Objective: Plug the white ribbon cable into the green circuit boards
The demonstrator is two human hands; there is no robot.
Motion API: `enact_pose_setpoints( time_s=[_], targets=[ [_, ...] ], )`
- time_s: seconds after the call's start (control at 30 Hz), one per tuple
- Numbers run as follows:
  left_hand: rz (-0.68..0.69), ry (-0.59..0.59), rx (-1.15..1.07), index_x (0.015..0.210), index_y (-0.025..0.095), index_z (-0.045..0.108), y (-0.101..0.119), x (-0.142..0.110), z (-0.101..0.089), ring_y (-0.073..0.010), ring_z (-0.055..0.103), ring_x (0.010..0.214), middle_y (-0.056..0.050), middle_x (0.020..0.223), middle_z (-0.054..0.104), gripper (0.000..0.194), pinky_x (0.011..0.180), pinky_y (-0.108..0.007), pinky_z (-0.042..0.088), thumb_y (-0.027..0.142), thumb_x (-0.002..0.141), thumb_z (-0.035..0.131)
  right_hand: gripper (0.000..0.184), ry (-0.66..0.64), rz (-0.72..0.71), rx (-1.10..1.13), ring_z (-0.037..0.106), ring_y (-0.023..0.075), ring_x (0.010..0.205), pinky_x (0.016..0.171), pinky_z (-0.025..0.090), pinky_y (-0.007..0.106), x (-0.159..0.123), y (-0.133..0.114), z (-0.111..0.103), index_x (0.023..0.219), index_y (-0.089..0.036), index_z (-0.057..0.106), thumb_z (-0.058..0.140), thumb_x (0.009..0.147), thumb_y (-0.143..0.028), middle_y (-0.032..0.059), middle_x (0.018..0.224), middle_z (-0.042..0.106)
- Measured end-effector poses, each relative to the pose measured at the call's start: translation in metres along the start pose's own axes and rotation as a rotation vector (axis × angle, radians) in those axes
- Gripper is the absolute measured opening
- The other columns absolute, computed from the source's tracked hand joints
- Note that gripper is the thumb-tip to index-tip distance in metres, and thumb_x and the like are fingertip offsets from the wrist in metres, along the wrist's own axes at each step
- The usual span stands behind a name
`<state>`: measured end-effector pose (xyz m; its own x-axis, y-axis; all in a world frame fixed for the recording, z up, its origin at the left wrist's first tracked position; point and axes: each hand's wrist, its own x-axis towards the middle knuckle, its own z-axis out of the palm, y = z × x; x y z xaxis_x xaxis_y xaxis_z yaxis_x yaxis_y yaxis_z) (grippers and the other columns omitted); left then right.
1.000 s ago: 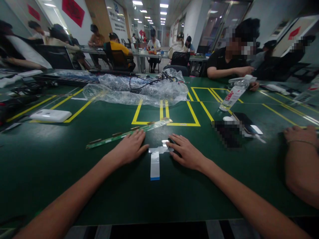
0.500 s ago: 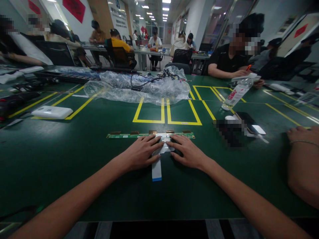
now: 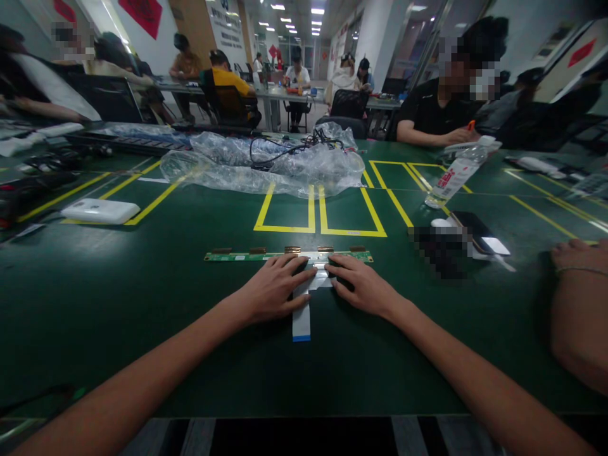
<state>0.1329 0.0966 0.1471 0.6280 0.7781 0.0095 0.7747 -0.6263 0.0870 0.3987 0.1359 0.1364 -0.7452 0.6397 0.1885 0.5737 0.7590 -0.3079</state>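
Note:
A long, narrow green circuit board (image 3: 237, 257) lies crosswise on the table, with copper-coloured tabs along its far edge. From its middle a white flat ribbon cable (image 3: 301, 320) runs toward me and ends in a blue strip. My left hand (image 3: 278, 285) lies with fingers stretched over the board's near edge and the cable's left side. Opposite it, my right hand (image 3: 358, 282) rests with its fingers spread on the board and beside the cable joint. Between the fingertips a shiny silver connector piece (image 3: 321, 271) shows. My fingers partly cover the joint.
Crumpled clear plastic wrap (image 3: 266, 168) with black cables lies beyond the board. A white case (image 3: 102, 211) is at left; a bottle (image 3: 460, 174) and a phone (image 3: 475, 228) are at right. A neighbour's arm (image 3: 579, 304) rests at the right edge. Yellow tape (image 3: 354, 233) marks the table.
The circuit board has swung from a slant at left to lying straight across, in line with the cable. My left hand has moved right, close to my right hand, which has barely moved.

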Motion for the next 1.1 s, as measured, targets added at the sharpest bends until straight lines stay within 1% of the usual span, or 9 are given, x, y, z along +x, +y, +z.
enact_pose_setpoints(
  time_s=[0.17, 0.27, 0.33, 0.43, 0.6, 0.77, 0.9, 1.1],
  targets=[
    [-0.005, 0.005, 0.010, 0.156, 0.030, 0.034, -0.0001, -0.0005, 0.0026, -0.0382, 0.033, 0.143, -0.013, 0.159, 0.034, 0.063, 0.111, -0.058, 0.035, 0.060, 0.101, 0.035, 0.046, 0.014, 0.013, 0.015, 0.042, 0.0298, 0.142, 0.117, 0.036, 0.056, -0.0013, 0.0020, 0.0026, 0.141, -0.020, 0.058, 0.052, 0.097, -0.032, 0.0128, 0.152, 0.049],
    [-0.010, 0.009, 0.028, 0.158, 0.029, 0.031, 0.0004, 0.0004, 0.0043, -0.0379, 0.034, 0.142, -0.014, 0.159, 0.033, 0.064, 0.110, -0.057, 0.035, 0.058, 0.101, 0.036, 0.046, 0.018, 0.007, 0.004, 0.043, 0.0300, 0.142, 0.117, 0.036, 0.055, -0.0008, 0.0028, 0.0036, 0.140, -0.018, 0.059, 0.051, 0.097, -0.029, 0.0139, 0.151, 0.049],
    [-0.013, 0.016, 0.042, 0.158, 0.028, 0.031, 0.0005, 0.0016, 0.0054, -0.0377, 0.035, 0.141, -0.015, 0.158, 0.034, 0.063, 0.110, -0.056, 0.036, 0.056, 0.101, 0.036, 0.047, 0.017, 0.013, -0.008, 0.043, 0.0308, 0.142, 0.117, 0.036, 0.056, 0.0001, 0.0029, 0.0039, 0.141, -0.017, 0.058, 0.050, 0.097, -0.030, 0.0145, 0.151, 0.049],
    [-0.015, 0.026, 0.051, 0.157, 0.029, 0.033, -0.0007, 0.0036, 0.0068, -0.0373, 0.039, 0.138, -0.014, 0.156, 0.036, 0.061, 0.108, -0.055, 0.037, 0.054, 0.101, 0.037, 0.048, 0.021, 0.025, -0.010, 0.043, 0.0322, 0.141, 0.116, 0.036, 0.058, 0.0016, 0.0033, 0.0035, 0.142, -0.019, 0.058, 0.051, 0.096, -0.030, 0.0139, 0.152, 0.049],
    [-0.003, 0.035, 0.057, 0.157, 0.029, 0.034, -0.0031, 0.0047, 0.0068, -0.0360, 0.041, 0.136, -0.014, 0.155, 0.038, 0.060, 0.107, -0.053, 0.038, 0.054, 0.102, 0.034, 0.046, 0.032, -0.009, -0.017, 0.048, 0.0298, 0.137, 0.115, 0.039, 0.055, 0.0021, 0.0063, 0.0004, 0.140, -0.019, 0.059, 0.051, 0.095, -0.025, 0.0132, 0.148, 0.053],
    [-0.010, 0.039, 0.067, 0.157, 0.029, 0.031, -0.0017, 0.0041, 0.0066, -0.0370, 0.039, 0.137, -0.015, 0.155, 0.037, 0.062, 0.107, -0.055, 0.038, 0.055, 0.101, 0.036, 0.044, 0.037, 0.004, -0.018, 0.048, 0.0295, 0.138, 0.115, 0.040, 0.054, 0.0020, 0.0062, -0.0003, 0.137, -0.017, 0.062, 0.050, 0.097, -0.028, 0.0145, 0.147, 0.054],
    [-0.009, 0.052, 0.052, 0.156, 0.027, 0.034, -0.0010, 0.0047, 0.0085, -0.0380, 0.041, 0.134, -0.015, 0.154, 0.038, 0.062, 0.105, -0.055, 0.038, 0.054, 0.101, 0.037, 0.044, 0.053, 0.014, -0.011, 0.048, 0.0302, 0.138, 0.115, 0.039, 0.055, 0.0024, 0.0051, 0.0032, 0.138, -0.019, 0.061, 0.051, 0.096, -0.028, 0.0134, 0.147, 0.054],
    [-0.020, 0.066, 0.044, 0.154, 0.025, 0.038, 0.0002, 0.0083, 0.0087, -0.0372, 0.044, 0.131, -0.015, 0.152, 0.041, 0.060, 0.104, -0.053, 0.039, 0.052, 0.101, 0.035, 0.047, 0.044, 0.011, -0.057, 0.046, 0.0314, 0.138, 0.114, 0.039, 0.056, 0.0025, 0.0028, 0.0046, 0.140, -0.018, 0.058, 0.050, 0.096, -0.028, 0.0145, 0.149, 0.051]
  ],
)
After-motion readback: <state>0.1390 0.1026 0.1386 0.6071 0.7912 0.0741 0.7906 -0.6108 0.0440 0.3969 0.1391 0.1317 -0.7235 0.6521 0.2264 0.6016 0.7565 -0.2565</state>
